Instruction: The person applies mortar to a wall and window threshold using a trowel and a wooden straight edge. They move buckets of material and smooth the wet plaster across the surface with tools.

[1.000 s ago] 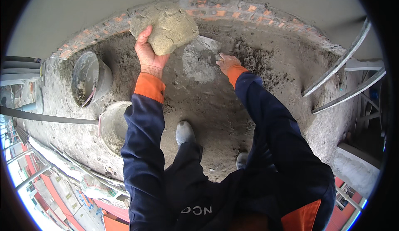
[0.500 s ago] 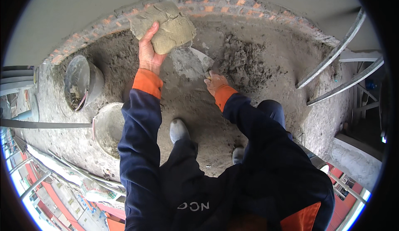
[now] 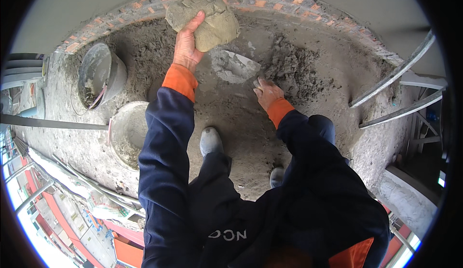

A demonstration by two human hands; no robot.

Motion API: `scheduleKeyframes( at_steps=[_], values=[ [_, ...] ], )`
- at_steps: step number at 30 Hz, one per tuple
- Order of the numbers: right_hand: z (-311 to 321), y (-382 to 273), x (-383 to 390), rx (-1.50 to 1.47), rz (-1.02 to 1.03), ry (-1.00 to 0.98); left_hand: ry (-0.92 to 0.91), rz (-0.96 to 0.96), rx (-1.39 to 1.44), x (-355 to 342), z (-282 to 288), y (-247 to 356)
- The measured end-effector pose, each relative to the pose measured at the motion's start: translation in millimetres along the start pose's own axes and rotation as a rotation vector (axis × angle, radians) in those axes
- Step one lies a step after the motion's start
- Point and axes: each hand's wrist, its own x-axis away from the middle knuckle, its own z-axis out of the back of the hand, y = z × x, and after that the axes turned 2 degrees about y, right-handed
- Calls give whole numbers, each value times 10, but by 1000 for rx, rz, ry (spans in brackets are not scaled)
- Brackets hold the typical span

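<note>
My left hand (image 3: 189,43) is raised toward the low brick band, with its thumb on top of a thick, tan, mortar-coated slab (image 3: 202,21). Its fingers are hidden beneath, and I cannot make out what the slab is made of. To the right and lower, my right hand (image 3: 269,94) is closed around the handle of a trowel (image 3: 247,62). Wet grey mortar (image 3: 230,70) lies on the blade, which points left and away from me. A heap of dark mortar (image 3: 294,70) sits on the floor just beyond my right hand.
Two mortar-stained buckets (image 3: 110,77) stand at the left, with a long bar (image 3: 53,122) reaching one of them. A curved wall with exposed bricks (image 3: 260,3) runs along the far side. Metal poles (image 3: 395,72) slant in at the right. My boots (image 3: 211,141) stand on the rough floor.
The whole view has shifted slightly. My right hand and the trowel have moved a little to the right and back toward me. The left hand still holds the slab.
</note>
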Motion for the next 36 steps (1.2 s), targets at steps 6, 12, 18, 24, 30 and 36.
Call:
scheduleKeyframes(
  at_steps=[6, 12, 18, 24, 30, 36],
  values=[
    [62, -190, -32, 20, -53, -138, 41, -87, -164, -13, -24, -56],
    [433, -247, 13, -11, -63, -178, 106, -76, -235, -46, -30, -63],
    [136, -214, -113, 25, -86, -214, 47, -186, -264, -43, -98, -70],
    [309, -158, 261, -146, -80, -102, 28, -138, -139, -12, -6, -13],
    [405, -424, 393, -300, -77, -593, 7, -96, 153, 18, 135, 219],
    [216, -412, 58, -1058, -429, -447, 47, -164, 134, 190, 309, 396]
  ],
)
